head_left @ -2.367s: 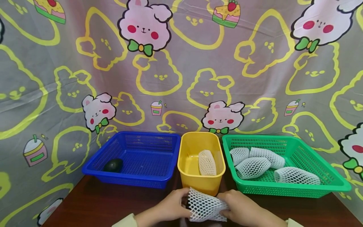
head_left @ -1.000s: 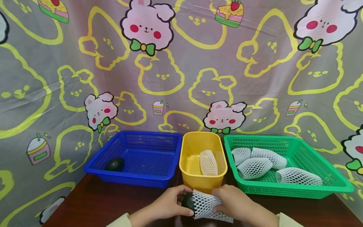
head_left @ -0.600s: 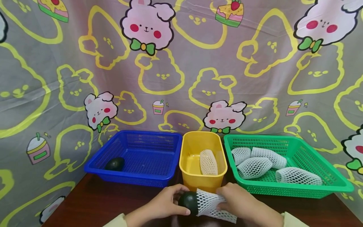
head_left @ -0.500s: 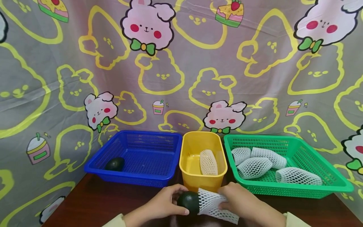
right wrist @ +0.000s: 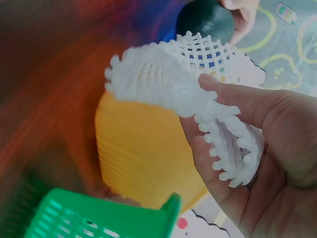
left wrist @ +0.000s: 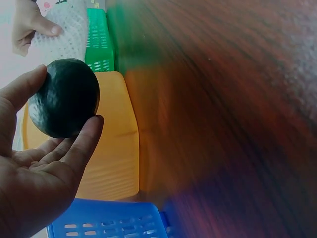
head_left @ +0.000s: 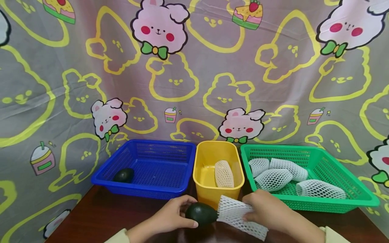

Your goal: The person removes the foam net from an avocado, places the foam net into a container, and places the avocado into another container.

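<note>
My left hand (head_left: pixel 173 214) holds a dark green avocado (head_left: pixel 201 214) between thumb and fingers, in front of the yellow bin (head_left: pixel 212 195). In the left wrist view the avocado (left wrist: pixel 67 99) shows bare and glossy, its round end toward the camera. Pinched in my right hand (head_left: pixel 267 211) is a white foam net sleeve (head_left: pixel 237 216), flattened, its left end right at the avocado's narrow tip. The right wrist view shows the sleeve (right wrist: pixel 153 74) hollow and squeezed between thumb and fingers.
At the left, a blue basket (head_left: pixel 152 192) has another avocado (head_left: pixel 124 175) in it. A foam net (head_left: pixel 224 173) lies in the yellow bin. The green basket (head_left: pixel 310 205) at the right holds several netted pieces (head_left: pixel 272 179). A patterned curtain (head_left: pixel 194 67) hangs behind the dark wooden table (head_left: pixel 91 219).
The foam net has slid off the avocado to the right, pulled by my right hand. The avocado, earlier mostly covered, is now bare in my left hand.
</note>
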Demonstrator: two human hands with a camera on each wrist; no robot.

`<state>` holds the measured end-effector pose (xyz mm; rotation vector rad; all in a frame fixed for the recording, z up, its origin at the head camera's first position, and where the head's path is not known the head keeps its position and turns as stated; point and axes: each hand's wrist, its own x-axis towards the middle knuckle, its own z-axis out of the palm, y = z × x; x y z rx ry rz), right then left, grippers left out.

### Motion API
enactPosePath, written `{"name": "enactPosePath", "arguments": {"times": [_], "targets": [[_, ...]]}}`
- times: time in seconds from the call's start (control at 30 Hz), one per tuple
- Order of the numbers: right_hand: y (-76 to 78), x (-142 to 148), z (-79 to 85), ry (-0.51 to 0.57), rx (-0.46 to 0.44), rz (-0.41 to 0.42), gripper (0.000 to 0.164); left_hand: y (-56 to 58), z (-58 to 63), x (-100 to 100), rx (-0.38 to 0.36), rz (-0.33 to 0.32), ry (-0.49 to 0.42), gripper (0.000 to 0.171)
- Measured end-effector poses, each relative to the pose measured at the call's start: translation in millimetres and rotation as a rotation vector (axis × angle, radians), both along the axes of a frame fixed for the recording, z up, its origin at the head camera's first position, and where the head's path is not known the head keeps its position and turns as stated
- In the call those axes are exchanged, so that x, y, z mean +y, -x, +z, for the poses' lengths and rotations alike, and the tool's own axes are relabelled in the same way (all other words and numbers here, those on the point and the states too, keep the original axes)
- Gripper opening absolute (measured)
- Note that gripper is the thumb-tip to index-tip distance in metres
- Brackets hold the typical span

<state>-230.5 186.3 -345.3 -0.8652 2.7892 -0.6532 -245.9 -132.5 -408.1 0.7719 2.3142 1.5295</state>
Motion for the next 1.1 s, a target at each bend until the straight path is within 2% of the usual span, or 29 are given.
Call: {"name": "enactPosePath", "arguments": {"times": [0.23, 0.4, 0.6, 0.7, 0.83, 1.0, 1.1], "targets": [[-5.1, 6, 19.4, 0.014, 0.042, 0.016, 0.018, -1.2, 0.5, -5, 0.021, -0.007, -0.008, 0.050], [-7.6, 7, 36.2, 0.050, 0.077, 0.057, 0.017, -2.1, -0.9, -9, 0.034, -0.005, -0.006, 0.050], [-3.1, 2, 56.2, 0.127, 0.030, 0.048, 0.016, -3.0, -2.3, -11, 0.056, 0.019, 0.003, 0.051], [3.6, -3, 63.6, 0.164, 0.024, 0.016, 0.021, -3.0, -2.0, -12, 0.056, 0.026, 0.003, 0.051], [17.4, -13, 68.8, 0.194, 0.064, -0.056, 0.028, -3.2, -0.4, -13, 0.050, 0.028, 0.002, 0.052], [39.3, -27, 69.0, 0.207, 0.162, -0.167, 0.024, -3.8, 0.3, -14, 0.038, 0.027, -0.003, 0.051], [53.8, -35, 66.6, 0.213, 0.183, -0.238, 0.023, -4.1, 0.2, -14, 0.033, 0.027, -0.006, 0.052]]}}
